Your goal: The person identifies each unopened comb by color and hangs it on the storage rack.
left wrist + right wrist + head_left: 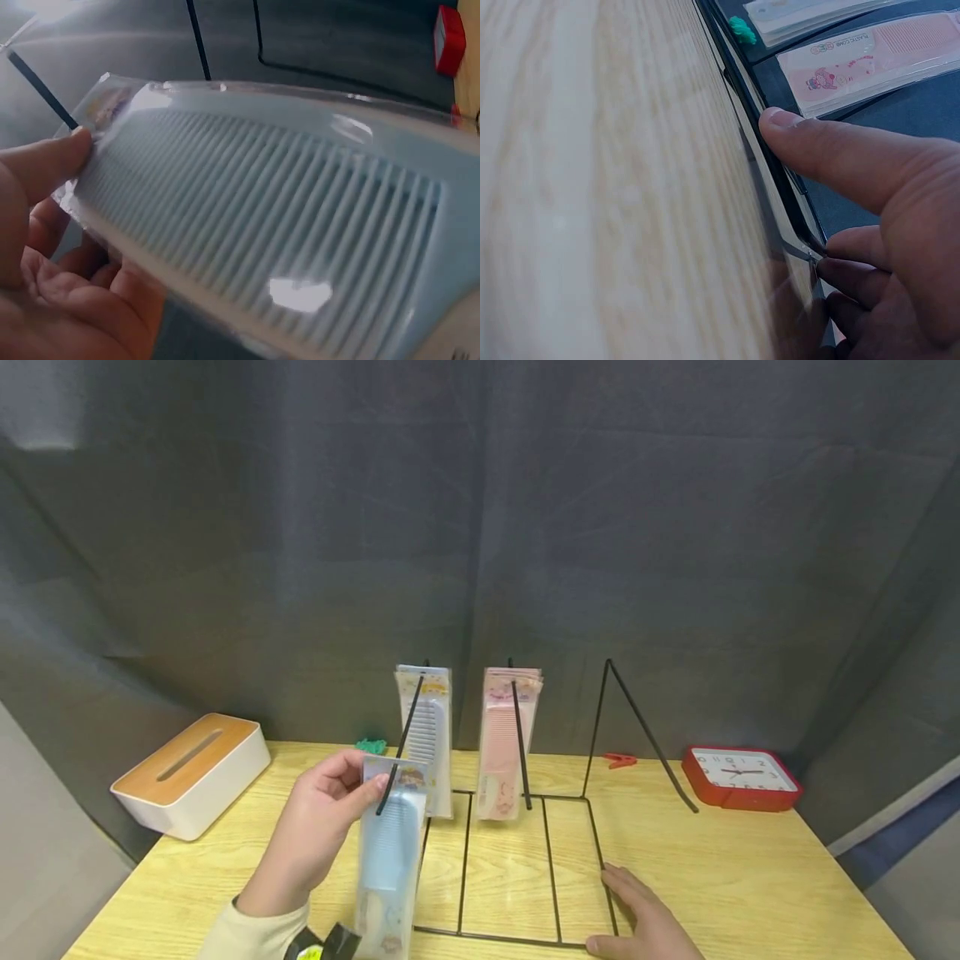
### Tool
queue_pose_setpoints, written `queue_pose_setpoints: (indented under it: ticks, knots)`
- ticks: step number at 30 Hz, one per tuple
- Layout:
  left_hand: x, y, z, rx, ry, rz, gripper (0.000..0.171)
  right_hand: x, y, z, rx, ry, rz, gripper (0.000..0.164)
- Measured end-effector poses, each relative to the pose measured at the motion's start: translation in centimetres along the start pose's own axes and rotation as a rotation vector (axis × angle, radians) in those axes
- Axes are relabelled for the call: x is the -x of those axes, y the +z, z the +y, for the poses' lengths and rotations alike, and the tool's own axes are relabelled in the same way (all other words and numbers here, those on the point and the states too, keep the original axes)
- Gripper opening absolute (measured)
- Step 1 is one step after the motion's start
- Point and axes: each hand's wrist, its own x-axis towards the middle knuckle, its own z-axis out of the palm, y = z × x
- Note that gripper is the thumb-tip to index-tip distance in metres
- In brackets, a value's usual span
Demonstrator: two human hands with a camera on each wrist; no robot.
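Observation:
My left hand [318, 822] pinches the top of a clear package holding a blue comb [392, 839], thumb in front and fingers behind. The package hangs down at the left hook of a black wire rack [555, 868]; the hook's tip shows in front of its top edge, and the hole is hidden. Further back on this hook hang packaged lilac combs [427, 735]. Packaged pink combs [501, 743] hang on the middle hook. My right hand [645, 918] holds the front right corner of the rack's base, its thumb [784, 124] against the front bar.
A white tissue box [195, 777] with a wooden lid stands at the left. A red clock [742, 781] is at the right, with a red clip [620, 761] near the rack's bare right hook [648, 731]. Something green [371, 746] lies behind. A dark curtain [480, 527] hangs at the back.

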Motion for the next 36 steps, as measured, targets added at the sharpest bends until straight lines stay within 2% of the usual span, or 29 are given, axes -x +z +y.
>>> queue_pose_setpoints:
  ticks: [3,10,16,25,31,36]
  knots:
    - [-2.3,0.1,-0.2,-0.08,-0.049,0.025,0.004,0.0,-0.1,0.1,0.007,-0.001,0.004,0.094]
    - [-7.3,0.2,-1.1,-0.248,-0.087,0.087,0.021,-0.2,0.1,0.1,0.01,-0.024,-0.006,0.093]
    - [-10.0,0.2,-1.5,-0.392,-0.07,0.125,0.029,-0.2,0.3,-0.2,-0.004,-0.024,-0.01,0.093]
    - [-10.8,0.0,-1.7,-0.526,-0.067,0.177,0.04,-0.4,0.5,-0.1,-0.008,-0.007,-0.004,0.094]
    - [-10.7,0.1,-2.0,-0.592,-0.059,0.152,0.04,-0.5,0.5,0.0,-0.006,0.003,0.0,0.095]
    - [-10.1,-0.3,-3.2,-0.666,-0.021,0.137,0.035,-0.6,0.3,0.2,0.006,0.016,-0.008,0.093]
